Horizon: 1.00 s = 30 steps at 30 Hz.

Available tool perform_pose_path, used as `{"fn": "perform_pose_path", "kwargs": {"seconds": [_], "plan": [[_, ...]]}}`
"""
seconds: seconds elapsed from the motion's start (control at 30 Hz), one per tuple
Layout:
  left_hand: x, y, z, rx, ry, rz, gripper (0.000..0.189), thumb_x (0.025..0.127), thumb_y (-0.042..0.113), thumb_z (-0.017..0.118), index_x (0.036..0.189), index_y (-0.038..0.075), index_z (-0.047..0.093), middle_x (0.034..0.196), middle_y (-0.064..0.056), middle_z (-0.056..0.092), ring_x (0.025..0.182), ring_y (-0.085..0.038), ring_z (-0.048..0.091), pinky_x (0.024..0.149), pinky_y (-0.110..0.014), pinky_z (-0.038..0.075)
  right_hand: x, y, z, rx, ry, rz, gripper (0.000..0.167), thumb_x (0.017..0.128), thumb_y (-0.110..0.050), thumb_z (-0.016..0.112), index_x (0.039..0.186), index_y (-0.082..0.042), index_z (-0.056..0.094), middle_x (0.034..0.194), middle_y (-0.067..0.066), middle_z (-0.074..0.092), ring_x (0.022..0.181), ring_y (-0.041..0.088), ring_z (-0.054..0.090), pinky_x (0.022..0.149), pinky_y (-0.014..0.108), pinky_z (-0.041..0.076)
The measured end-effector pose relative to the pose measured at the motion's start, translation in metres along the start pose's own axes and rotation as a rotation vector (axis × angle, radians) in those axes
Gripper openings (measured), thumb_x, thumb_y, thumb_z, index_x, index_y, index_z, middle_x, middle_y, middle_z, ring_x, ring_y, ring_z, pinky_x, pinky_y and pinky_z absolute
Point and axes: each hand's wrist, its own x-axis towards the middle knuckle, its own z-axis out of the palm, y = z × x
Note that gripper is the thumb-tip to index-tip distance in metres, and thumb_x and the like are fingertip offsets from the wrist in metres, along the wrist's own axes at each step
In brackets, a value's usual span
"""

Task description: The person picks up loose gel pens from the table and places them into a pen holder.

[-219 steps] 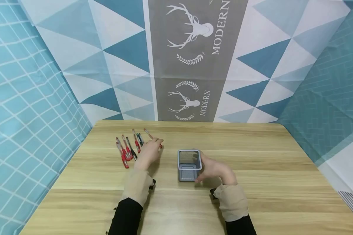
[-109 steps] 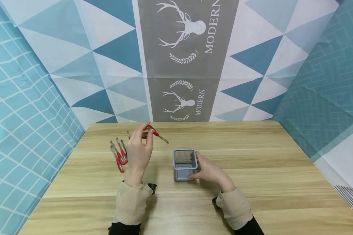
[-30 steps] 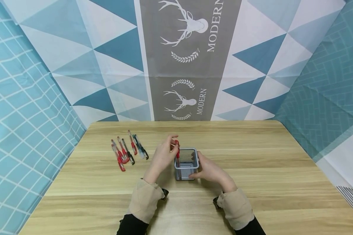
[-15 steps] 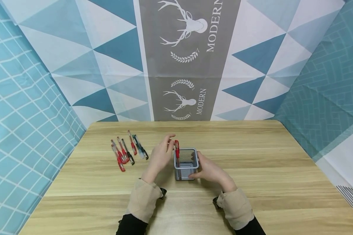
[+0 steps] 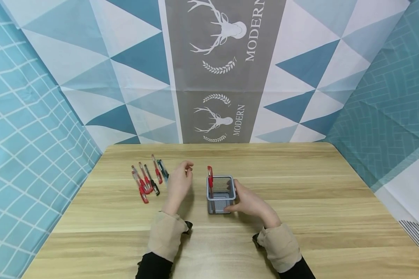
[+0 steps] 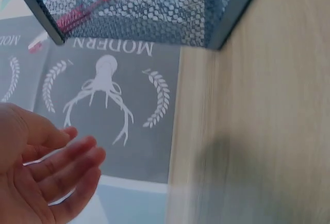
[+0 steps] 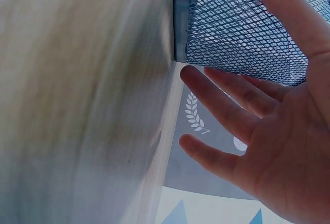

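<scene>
A square grey mesh pen holder [image 5: 220, 205] stands upright at the middle of the wooden table. One red pen [image 5: 210, 178] leans inside its left back corner, cap end above the rim. My right hand [image 5: 249, 200] holds the holder from its right side, thumb at the front and fingers behind; in the right wrist view the thumb lies along the mesh [image 7: 237, 28]. To the left of the holder, my left hand [image 5: 179, 184] hovers with loosely bent fingers and nothing in them. It partly covers the dark pens [image 5: 163, 169] at the right of the pen group.
Several red pens [image 5: 144, 178] and a black pen [image 5: 153, 182] lie at the left of the table [image 5: 300, 182]. Behind the table hangs a patterned backdrop [image 5: 214, 77]; blue gridded cloth [image 5: 38, 135] hangs at the left.
The left hand lets go of the red pen, which stays in the holder, and moves left toward the pens on the table. The right hand and holder stay put.
</scene>
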Motion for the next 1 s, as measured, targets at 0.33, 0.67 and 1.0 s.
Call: {"fn": "perform_pose_path", "kwargs": {"seconds": [0.33, 0.67, 1.0], "plan": [[-0.001, -0.016, -0.003, 0.067, 0.007, -0.091, 0.018, 0.084, 0.002, 0.053, 0.099, 0.002, 0.063, 0.09, -0.013, 0.065, 0.063, -0.024, 0.06, 0.049, -0.032, 0.046, -0.002, -0.001, 0.001, 0.02, -0.015, 0.01, 0.087, 0.064, -0.026, 0.081, 0.134, -0.008, 0.032, 0.12, 0.011, 0.056, 0.113, 0.025, 0.052, 0.098, 0.045, 0.039], [-0.002, -0.027, -0.002, 0.215, -0.178, -0.113, 0.023, 0.087, 0.005, 0.053, 0.108, 0.0, 0.061, 0.107, -0.02, 0.059, 0.085, -0.033, 0.059, 0.061, -0.038, 0.05, -0.001, -0.001, -0.001, 0.043, -0.019, 0.027, 0.086, 0.064, -0.028, 0.08, 0.132, -0.008, 0.032, 0.12, 0.01, 0.055, 0.113, 0.025, 0.051, 0.098, 0.045, 0.039], [-0.006, -0.035, -0.001, 0.327, -0.26, -0.1, 0.027, 0.089, 0.007, 0.049, 0.112, -0.002, 0.059, 0.116, -0.023, 0.055, 0.101, -0.038, 0.053, 0.079, -0.051, 0.047, -0.001, 0.001, 0.0, 0.047, -0.023, 0.011, 0.084, 0.065, -0.026, 0.08, 0.132, -0.008, 0.032, 0.121, 0.011, 0.055, 0.114, 0.026, 0.05, 0.098, 0.046, 0.038]]}}
